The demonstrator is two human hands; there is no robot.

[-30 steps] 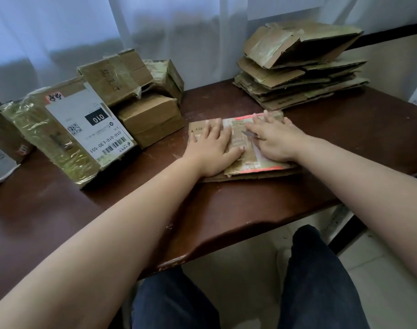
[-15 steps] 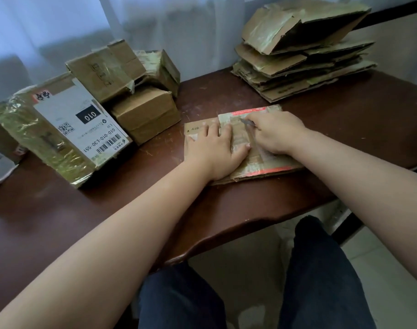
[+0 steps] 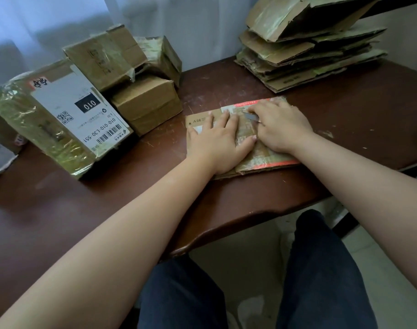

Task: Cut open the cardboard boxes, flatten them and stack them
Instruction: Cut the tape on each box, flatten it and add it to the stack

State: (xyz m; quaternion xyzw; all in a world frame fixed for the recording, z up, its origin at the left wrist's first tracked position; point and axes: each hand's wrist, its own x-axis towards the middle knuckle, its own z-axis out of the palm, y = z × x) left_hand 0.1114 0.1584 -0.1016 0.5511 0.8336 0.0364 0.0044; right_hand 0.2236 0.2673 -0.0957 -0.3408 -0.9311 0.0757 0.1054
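Note:
A flattened cardboard box (image 3: 262,160) with red-edged tape lies on the dark wooden table (image 3: 345,119) in front of me. My left hand (image 3: 217,143) presses flat on its left half, fingers straight. My right hand (image 3: 281,127) rests on its right half with fingers curled around a small cutter, whose grey blade (image 3: 250,117) pokes out toward the left over the cardboard. A stack of flattened boxes (image 3: 307,51) sits at the back right, its top piece still gaping open.
Several taped, uncut boxes crowd the left: a large one with a white shipping label (image 3: 67,115), a plain brown one (image 3: 148,103), and two more behind (image 3: 107,55). The table's front edge curves in above my knees. A white curtain hangs behind.
My right hand's fingers went from spread flat to curled around the cutter. The view tilted down and nearer; the left hand stayed pressing on the cardboard.

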